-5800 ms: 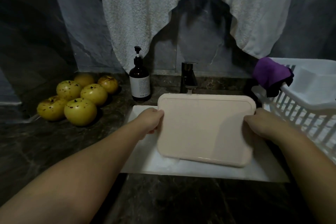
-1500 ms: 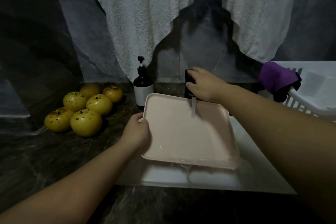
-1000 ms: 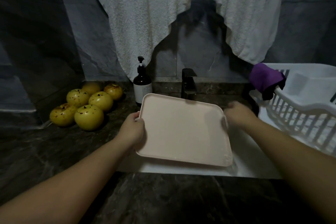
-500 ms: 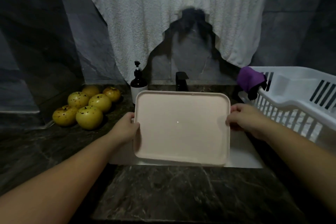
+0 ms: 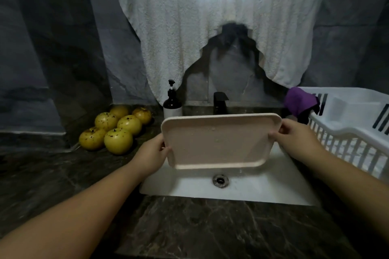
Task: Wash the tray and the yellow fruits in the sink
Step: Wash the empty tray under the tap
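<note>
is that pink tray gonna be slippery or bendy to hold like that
Probably stiff: the tray keeps flat edges while the left hand and right hand hold only its short ends. Likely slippery: droplets sit on it. It seems light, since thumb-and-finger holds carry it above the sink.

soap bottle (image 5: 172, 102) left of faucet (image 5: 220, 102) | purple cloth (image 5: 300, 101) on white rack (image 5: 355, 124) | towel (image 5: 210, 27) hanging

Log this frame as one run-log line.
phase: tray draining | tray: tilted over sink, wet | left hand: grips left edge | right hand: grips right edge | yellow fruits: on counter
</note>
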